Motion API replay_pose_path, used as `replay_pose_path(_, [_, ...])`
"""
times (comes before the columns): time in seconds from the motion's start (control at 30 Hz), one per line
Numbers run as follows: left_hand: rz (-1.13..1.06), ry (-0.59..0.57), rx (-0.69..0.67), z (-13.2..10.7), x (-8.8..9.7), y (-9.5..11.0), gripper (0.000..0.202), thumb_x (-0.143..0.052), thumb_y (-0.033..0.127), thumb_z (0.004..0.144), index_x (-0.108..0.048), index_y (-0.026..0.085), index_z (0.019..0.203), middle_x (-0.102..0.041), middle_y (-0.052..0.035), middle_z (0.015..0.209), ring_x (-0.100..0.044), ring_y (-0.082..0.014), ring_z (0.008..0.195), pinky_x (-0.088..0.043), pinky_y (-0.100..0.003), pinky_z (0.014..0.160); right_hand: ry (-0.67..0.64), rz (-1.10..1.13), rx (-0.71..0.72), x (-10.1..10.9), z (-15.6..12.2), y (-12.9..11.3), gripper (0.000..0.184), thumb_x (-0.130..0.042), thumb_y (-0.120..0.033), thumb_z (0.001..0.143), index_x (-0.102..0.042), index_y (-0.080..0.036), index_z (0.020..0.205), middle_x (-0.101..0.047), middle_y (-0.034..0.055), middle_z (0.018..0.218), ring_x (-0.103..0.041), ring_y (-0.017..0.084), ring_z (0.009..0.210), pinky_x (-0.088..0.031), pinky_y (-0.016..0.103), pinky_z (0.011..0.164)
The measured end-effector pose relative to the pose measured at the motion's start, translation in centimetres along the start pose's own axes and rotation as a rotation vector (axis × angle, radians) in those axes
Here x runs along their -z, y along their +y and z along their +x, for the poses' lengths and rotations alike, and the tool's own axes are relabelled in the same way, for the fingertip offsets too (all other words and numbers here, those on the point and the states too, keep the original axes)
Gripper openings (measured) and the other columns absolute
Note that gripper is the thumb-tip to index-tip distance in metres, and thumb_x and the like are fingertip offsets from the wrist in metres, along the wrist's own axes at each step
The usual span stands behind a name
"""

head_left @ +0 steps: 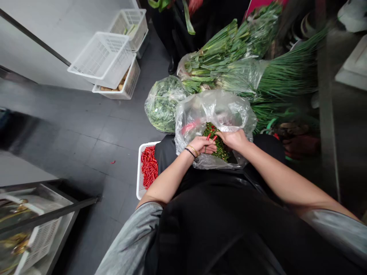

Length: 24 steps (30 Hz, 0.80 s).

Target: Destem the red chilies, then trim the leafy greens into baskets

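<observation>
two red chillies (215,138) lie at our left hand (203,145), the nearer hand, about two o'clock from its palm, their long axes slanting roughly from one to seven. from our right hand (233,139) they sit toward nine. our left fingers, loosely curled, appear to hold them; our right fingers are narrow, their hold we cannot tell.

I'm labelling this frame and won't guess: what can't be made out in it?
All in the head view:
Right side of the white basket: hidden by the person's left leg.
Much of the inside of the nearer lower crate: covered by the upper crate.
Bottom of the plastic bag: hidden by green stems.
Exact grip of the right hand: fingertips too small.
Head of the co-worker: cut off by the top edge.
</observation>
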<state>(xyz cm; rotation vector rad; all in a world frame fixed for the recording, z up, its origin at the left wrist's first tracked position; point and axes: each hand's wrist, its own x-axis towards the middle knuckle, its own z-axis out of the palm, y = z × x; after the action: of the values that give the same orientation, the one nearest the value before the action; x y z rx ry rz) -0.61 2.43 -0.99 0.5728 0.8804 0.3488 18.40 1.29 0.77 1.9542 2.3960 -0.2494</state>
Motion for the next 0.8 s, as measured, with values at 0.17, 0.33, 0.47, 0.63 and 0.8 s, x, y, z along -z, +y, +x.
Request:
replay_pose_path(0.17, [-0.322,0.105,-0.118,0.8,0.1,0.3,0.014,-0.055,0.017,0.076,-0.066,0.011,0.083,-0.072,-0.0091,0.081,-0.067,-0.0156,0.078,-0.048,-0.027,0.075,-0.010,0.351,-0.017,-0.1,-0.4,0.1,0.033,-0.055,-0.039,0.081,-0.067,-0.019,0.105,-0.066,0.0076,0.102,-0.059,0.021,0.085,-0.045,0.031,0.076])
replay_pose_path(0.33, [-0.480,0.153,-0.198,1.1,-1.2,-0.4,0.008,-0.058,0.018,0.075,-0.063,0.014,0.079,-0.065,-0.0021,0.067,-0.058,-0.0113,0.060,-0.043,-0.024,0.063,-0.015,0.794,-0.064,-1.9,-0.2,-3.5,0.024,-0.058,-0.041,0.077,-0.063,-0.017,0.076,-0.060,0.0024,0.071,-0.050,0.014,0.064,-0.039,0.027,0.064])
replay_pose_path(0.47, [-0.387,0.177,-0.265,1.0,-1.6,-1.6,0.015,-0.065,0.027,0.074,-0.059,0.014,0.078,-0.064,-0.0023,0.073,-0.056,-0.0102,0.061,-0.042,-0.022,0.060,-0.117,0.894,-0.072,-3.1,-0.3,-4.1,0.036,-0.054,-0.049,0.077,-0.048,-0.018,0.059,-0.047,-0.0007,0.056,-0.041,0.010,0.053,-0.034,0.024,0.052])
replay_pose_path(0.63, [0.033,0.315,-0.620,0.5,-2.5,-2.4,0.024,-0.062,0.038,0.079,-0.059,0.015,0.074,-0.066,-0.0070,0.089,-0.060,-0.0175,0.086,-0.046,-0.029,0.077,-0.328,0.909,-0.098,-2.4,-2.2,-4.5,0.048,-0.033,-0.062,0.085,-0.042,-0.021,0.063,-0.041,-0.0022,0.047,-0.038,0.010,0.039,-0.035,0.024,0.040])
replay_pose_path(0.8, [0.253,0.338,-0.785,-0.1,-2.2,-1.7,0.026,-0.060,0.043,0.081,-0.061,0.017,0.087,-0.066,-0.0090,0.099,-0.057,-0.0215,0.105,-0.042,-0.036,0.095,-0.386,0.698,-0.098,-0.8,-1.1,-1.7,0.039,-0.055,-0.052,0.078,-0.055,-0.017,0.060,-0.059,0.0081,0.060,-0.058,0.020,0.058,-0.048,0.032,0.058])
